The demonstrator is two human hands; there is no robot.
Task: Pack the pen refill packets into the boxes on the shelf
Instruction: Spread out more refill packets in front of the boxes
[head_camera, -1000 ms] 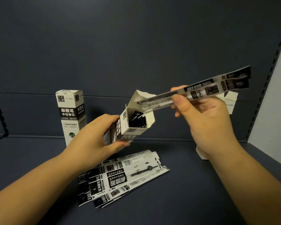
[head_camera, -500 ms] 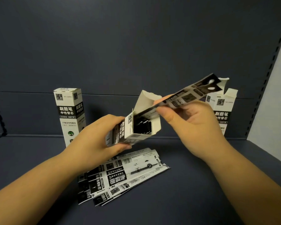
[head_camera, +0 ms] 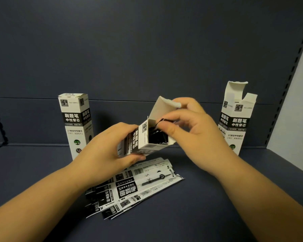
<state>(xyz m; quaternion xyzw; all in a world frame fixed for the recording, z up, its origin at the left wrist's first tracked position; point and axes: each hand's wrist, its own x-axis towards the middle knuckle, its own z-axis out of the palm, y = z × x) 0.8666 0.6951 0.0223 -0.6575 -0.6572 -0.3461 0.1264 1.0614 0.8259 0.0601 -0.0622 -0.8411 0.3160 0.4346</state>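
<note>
My left hand (head_camera: 110, 147) grips a white and black refill box (head_camera: 143, 140), tilted with its open mouth toward me and its flap (head_camera: 162, 107) raised. Dark packets fill the inside. My right hand (head_camera: 191, 126) is at the mouth, thumb and forefinger pinching the dark end of a refill packet (head_camera: 162, 121) that is almost wholly inside the box. Several more refill packets (head_camera: 138, 186) lie fanned on the shelf below my hands.
A closed box (head_camera: 76, 123) stands upright at the back left. An open box (head_camera: 236, 117) with raised flaps stands at the back right. The dark shelf floor (head_camera: 191, 215) ends at the back wall and a pale side panel (head_camera: 297, 105) on the right.
My right hand has pushed the long packet down into the box held in my left hand; only its end now shows. The open box at the back right has come into full view.
</note>
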